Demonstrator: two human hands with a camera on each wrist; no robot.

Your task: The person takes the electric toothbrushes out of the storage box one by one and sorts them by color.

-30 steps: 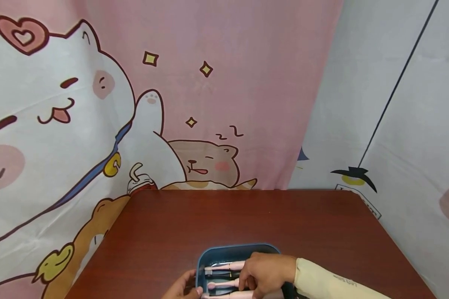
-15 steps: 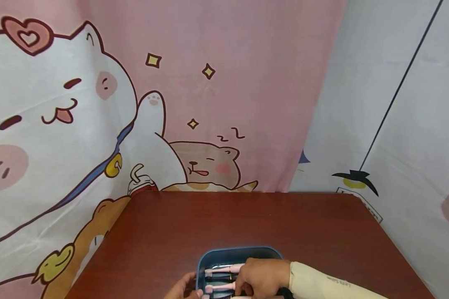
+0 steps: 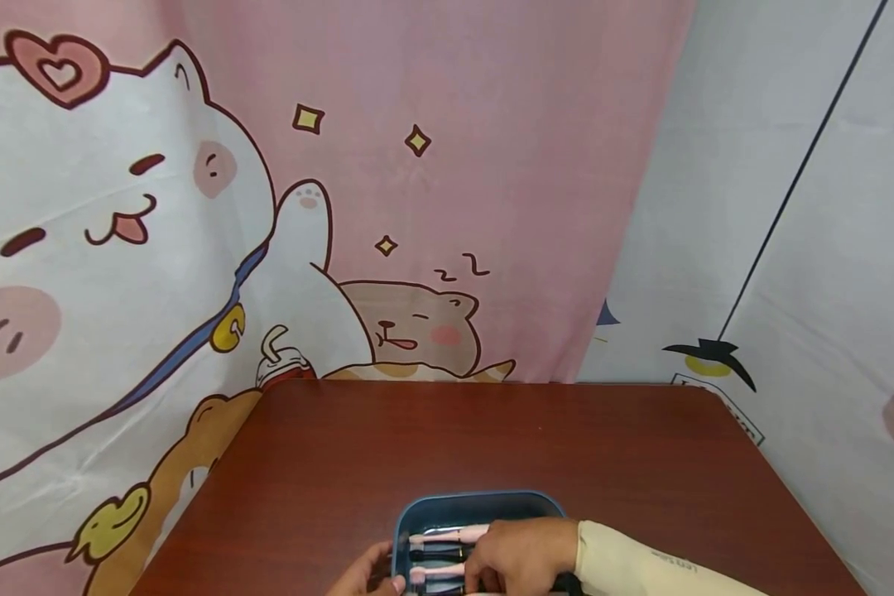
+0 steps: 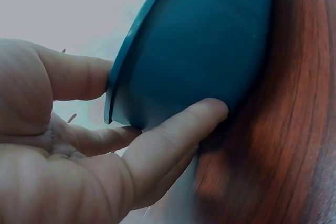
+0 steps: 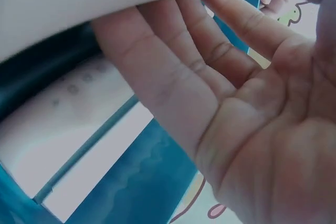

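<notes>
A blue tray [image 3: 484,495] sits at the table's near edge in the head view, with pink and black electric toothbrushes side by side in it. My left hand [image 3: 365,571] grips the tray's left end. In the left wrist view its thumb is at the rim and its fingers lie along the outer wall [image 4: 189,51]. Over the toothbrush handles, my right hand [image 3: 517,555] has its fingers curled. A pale toothbrush handle [image 5: 94,3] lies across those fingertips in the right wrist view. Below it are a black handle [image 5: 47,66] and another pale handle [image 5: 63,108] with small dark marks.
The reddish-brown table [image 3: 432,439] stretches behind the tray. A cloth with cartoon animals [image 3: 432,331] hangs beyond its far edge. The frame's lower border cuts off the tray's near side.
My right hand has shifted slightly left over the handles, its fingers still curled. The tray sits slightly lower in view as the head view shifts. My left hand keeps its hold on the tray.
</notes>
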